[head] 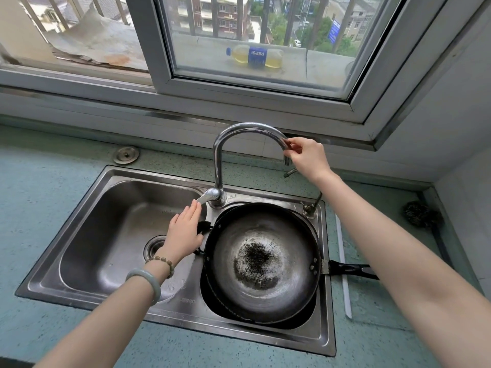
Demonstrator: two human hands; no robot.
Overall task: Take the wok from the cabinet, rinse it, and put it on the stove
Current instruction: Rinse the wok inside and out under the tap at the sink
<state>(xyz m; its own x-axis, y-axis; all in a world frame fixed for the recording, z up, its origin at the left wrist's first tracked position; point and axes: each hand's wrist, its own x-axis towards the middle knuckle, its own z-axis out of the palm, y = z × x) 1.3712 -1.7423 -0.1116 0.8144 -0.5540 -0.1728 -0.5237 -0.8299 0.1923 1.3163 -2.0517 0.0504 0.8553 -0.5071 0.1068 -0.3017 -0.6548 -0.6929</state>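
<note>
A dark steel wok (261, 264) with a blackened centre sits in the right basin of the double sink (87, 235). Its black long handle (350, 269) points right over the counter. The tall curved faucet (225, 144) rises between the basins. My right hand (308, 158) grips the spout's end near its outlet. With straight fingers, my left hand (186, 232) reaches toward the faucet's lever (206, 197), its fingertips just below the lever. No water is running.
A second small tap (309, 207) stands at the sink's back right corner. A steel scrubber (419, 215) lies on the teal counter at the right. A window runs behind the sink, with a bottle (255, 57) outside on the ledge.
</note>
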